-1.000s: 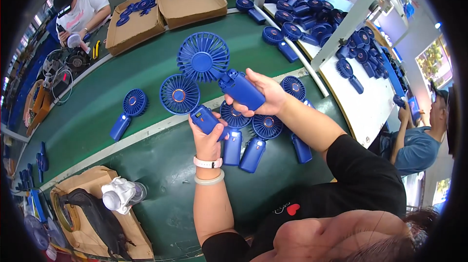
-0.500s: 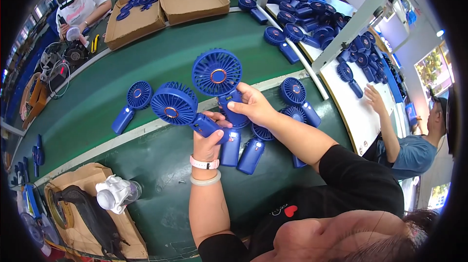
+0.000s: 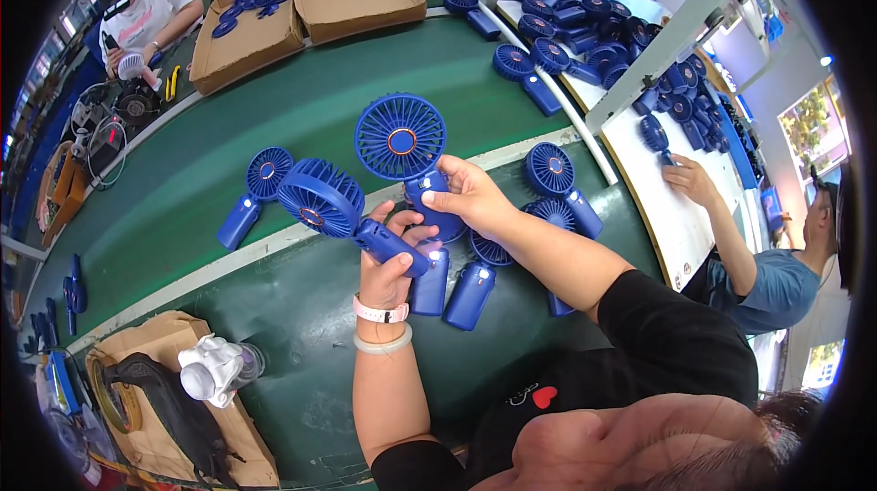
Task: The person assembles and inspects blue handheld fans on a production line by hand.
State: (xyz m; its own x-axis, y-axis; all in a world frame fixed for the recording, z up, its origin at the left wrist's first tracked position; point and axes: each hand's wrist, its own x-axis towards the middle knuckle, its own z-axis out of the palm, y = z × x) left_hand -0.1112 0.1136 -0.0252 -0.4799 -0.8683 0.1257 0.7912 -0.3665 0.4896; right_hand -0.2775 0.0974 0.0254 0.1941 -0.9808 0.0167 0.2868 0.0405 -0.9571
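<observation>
My left hand (image 3: pixel 391 258) is closed on the handle of a blue handheld fan (image 3: pixel 322 199), its round head tilted to the left. In my right hand (image 3: pixel 466 197), the thumb presses the front of a second blue handheld fan (image 3: pixel 400 137), held upright with its grille toward me. The two fans are side by side, and my left fingertips reach close to the second fan's handle. Below them on the green table lie more fans, among them one handle (image 3: pixel 470 295) whose head is partly behind my right arm. Another fan (image 3: pixel 550 169) rests beyond my right forearm.
A single fan (image 3: pixel 241 219) lies on the green belt (image 3: pixel 365 62) to the left. Cardboard trays (image 3: pixel 361 21) with fan parts stand beyond. A bottle (image 3: pixel 219 369) and a black bag (image 3: pixel 169 409) are at lower left. Co-workers sit at left and right; fans pile on a white table (image 3: pixel 658 203).
The left fan's head has turned further aside, and my left fingers have loosened a little. The fan on the belt has shifted slightly right. The right-hand co-worker now grasps a fan.
</observation>
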